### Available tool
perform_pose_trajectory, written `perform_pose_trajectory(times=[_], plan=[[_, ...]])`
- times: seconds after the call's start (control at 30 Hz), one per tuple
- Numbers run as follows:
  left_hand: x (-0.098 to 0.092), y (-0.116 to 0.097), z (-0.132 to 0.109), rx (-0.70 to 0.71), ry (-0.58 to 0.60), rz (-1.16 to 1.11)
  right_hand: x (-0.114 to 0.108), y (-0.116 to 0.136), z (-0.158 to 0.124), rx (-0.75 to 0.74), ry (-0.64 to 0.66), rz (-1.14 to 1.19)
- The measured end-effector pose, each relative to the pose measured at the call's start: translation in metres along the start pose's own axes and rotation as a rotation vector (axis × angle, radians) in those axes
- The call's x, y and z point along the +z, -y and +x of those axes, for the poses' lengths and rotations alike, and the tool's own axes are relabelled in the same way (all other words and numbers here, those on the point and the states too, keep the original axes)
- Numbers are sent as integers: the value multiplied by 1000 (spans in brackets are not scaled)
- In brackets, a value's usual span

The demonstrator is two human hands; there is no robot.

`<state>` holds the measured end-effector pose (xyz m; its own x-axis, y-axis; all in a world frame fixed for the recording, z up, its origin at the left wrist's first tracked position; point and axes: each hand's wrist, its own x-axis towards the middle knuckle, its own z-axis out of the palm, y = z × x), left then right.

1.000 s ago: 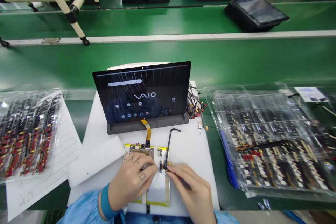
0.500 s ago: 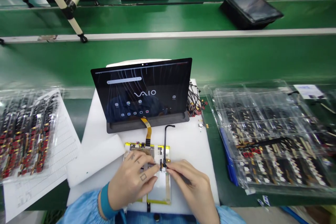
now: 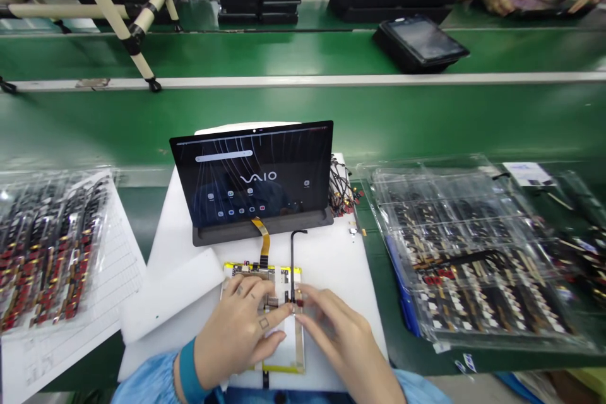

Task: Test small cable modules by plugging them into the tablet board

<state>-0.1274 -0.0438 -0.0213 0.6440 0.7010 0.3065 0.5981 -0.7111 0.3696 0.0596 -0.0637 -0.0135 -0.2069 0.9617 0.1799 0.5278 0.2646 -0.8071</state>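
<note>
So we've got a lit screen (image 3: 255,180) propped in a dark stand (image 3: 222,238) on a white foam pad (image 3: 353,322), mid-way along the near edge of the green worktop (image 3: 402,120). The open battery-and-board unit (image 3: 284,353) lies flat on that pad, right by the near edge.

Looks partly hooked up: the orange ribbon (image 3: 266,243) runs from the board to the screen's foot, and with the picture on, we'd call that link done. The thin black cable (image 3: 292,259) seems to be the unfinished bit. Our right hand (image 3: 348,334) has its lower end in a thumb-and-finger grip; our left hand (image 3: 237,328) grasps nothing, index fingertip down on the unit beside that end. Can't tell if it's seated. The hooked top end hangs free.

Readable stuff: just "VAIO" on the screen. Icon captions, the printed sheet (image 3: 120,271) toward the worktop's near left corner and the white card (image 3: 528,173) over on the right are too tiny or blurry for us.
</note>
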Motion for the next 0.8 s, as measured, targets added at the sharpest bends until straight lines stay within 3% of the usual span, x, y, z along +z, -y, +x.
perform_pose_trajectory(times=[0.17,0.3,0.5,0.63,0.8], plan=[[3,2,-6,-14,9,-103,-9,-13,24,-82,-40,-358],[-8,2,-5,-34,-107,-113,0,-36,54,-245,-151,-608],[-32,15,15,-258,-225,381,8,-48,70,-317,-218,-658],[-25,32,31,-297,-238,557,5,-49,70,-348,-214,-658],[-14,37,37,-380,-184,566,-1,-45,70,-416,-229,-588]])
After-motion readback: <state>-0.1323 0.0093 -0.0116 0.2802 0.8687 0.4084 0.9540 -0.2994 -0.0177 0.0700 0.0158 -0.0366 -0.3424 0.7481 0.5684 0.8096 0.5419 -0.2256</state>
